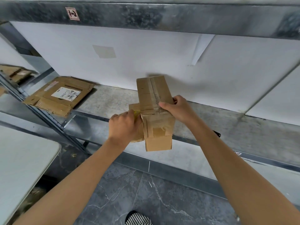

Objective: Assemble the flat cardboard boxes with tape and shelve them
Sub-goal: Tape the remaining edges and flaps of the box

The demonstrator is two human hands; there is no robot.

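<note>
Two hands on the job in my head view: the brown taped cardboard box [154, 98] pokes out over the front edge of the grey metal shelf [227, 127], its far end close to the white back panel [146, 54]. I cannot tell whether it rests on the shelf. My left hand [124, 125] is curled round the box's left flap. My right hand [178, 109] grips the right side, thumb on top beside the clear tape strip [154, 93]. Well off to the left, a flattened brown cardboard sheet [60, 96] with a white label lies on the shelf.
</note>
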